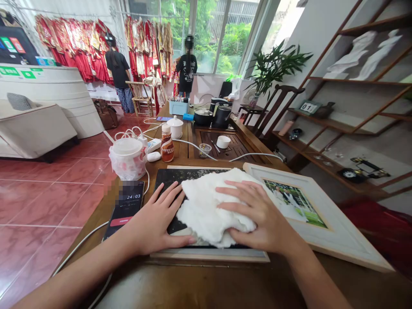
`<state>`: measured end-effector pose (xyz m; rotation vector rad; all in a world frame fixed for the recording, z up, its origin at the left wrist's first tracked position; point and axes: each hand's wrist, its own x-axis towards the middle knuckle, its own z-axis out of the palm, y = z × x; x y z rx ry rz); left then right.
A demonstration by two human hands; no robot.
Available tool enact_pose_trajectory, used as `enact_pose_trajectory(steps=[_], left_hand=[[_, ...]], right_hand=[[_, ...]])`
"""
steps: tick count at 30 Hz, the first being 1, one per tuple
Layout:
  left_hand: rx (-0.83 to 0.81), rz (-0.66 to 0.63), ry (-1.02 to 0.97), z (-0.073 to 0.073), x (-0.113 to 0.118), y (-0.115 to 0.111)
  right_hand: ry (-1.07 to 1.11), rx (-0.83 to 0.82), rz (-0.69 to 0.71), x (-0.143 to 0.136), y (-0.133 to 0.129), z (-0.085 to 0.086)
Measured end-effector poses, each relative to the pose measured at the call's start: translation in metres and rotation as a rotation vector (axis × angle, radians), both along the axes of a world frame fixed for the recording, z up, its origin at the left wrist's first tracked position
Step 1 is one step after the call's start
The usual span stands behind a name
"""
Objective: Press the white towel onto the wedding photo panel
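A dark, speckled panel (174, 175) lies in a pale frame (209, 255) on the wooden table. My left hand (157, 219) rests open on the panel's left side, its fingers spread and its thumb along the near edge. Bunched over the middle of the panel is a fluffy white cloth (206, 201). My right hand (257, 210) grips this cloth from the right, fingers over the top and thumb at the near side. To the right, a white picture frame (347, 231) with a photo (294, 201) of people outdoors leans over the table.
Left of the panel lie a phone (124, 210) with its cable, a plastic-wrapped tub (127, 156) and a brown-labelled bottle (167, 143). Farther back are a tea tray (209, 139), a small white cup (223, 141) and a black pot (222, 116). Two people stand near hanging red garments.
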<state>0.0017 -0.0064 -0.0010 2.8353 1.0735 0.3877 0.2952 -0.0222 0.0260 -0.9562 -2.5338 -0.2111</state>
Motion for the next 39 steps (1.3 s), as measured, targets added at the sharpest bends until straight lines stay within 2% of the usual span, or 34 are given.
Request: enact_pose_trajectory(steps=[5,7,13,15,18,20,22,26,28,30,35,37,39], left_hand=[[-0.005,0.01,0.009,-0.003,0.0,0.001],[-0.003,0.011,0.008,-0.002,0.001,0.0],[-0.009,0.005,0.016,0.0,0.0,0.0],[-0.012,0.006,0.024,0.0,0.0,0.0],[-0.017,0.015,0.025,-0.001,0.0,0.0],[-0.022,0.016,0.024,-0.002,0.0,0.0],[-0.021,0.015,0.022,-0.002,0.001,0.0],[-0.011,0.012,0.021,0.0,0.002,0.0],[-0.011,0.009,0.027,0.001,0.001,0.0],[-0.011,0.008,0.031,0.0,0.0,0.0],[-0.011,0.017,0.025,-0.003,-0.002,0.0],[-0.01,0.015,0.024,-0.003,-0.003,0.0],[-0.007,0.013,0.026,-0.003,-0.003,0.0]], right_hand=[[0.019,0.109,-0.22,0.022,0.011,-0.004],[0.021,0.115,-0.204,0.019,0.009,-0.004],[0.003,0.012,0.033,-0.005,-0.003,-0.002],[-0.004,0.01,0.001,-0.001,-0.001,-0.001],[-0.004,0.081,-0.174,0.013,0.007,-0.003],[0.006,0.125,-0.243,0.019,0.01,-0.004],[0.014,0.13,-0.218,0.017,0.008,-0.005],[0.02,0.045,-0.003,-0.001,-0.002,-0.004],[0.02,0.006,0.061,-0.005,-0.004,-0.003],[0.012,-0.001,0.036,-0.003,-0.003,-0.003],[0.014,0.104,-0.18,0.014,0.006,-0.007],[0.019,0.12,-0.166,0.012,0.006,-0.008],[0.024,0.111,-0.083,0.005,0.003,-0.008]])
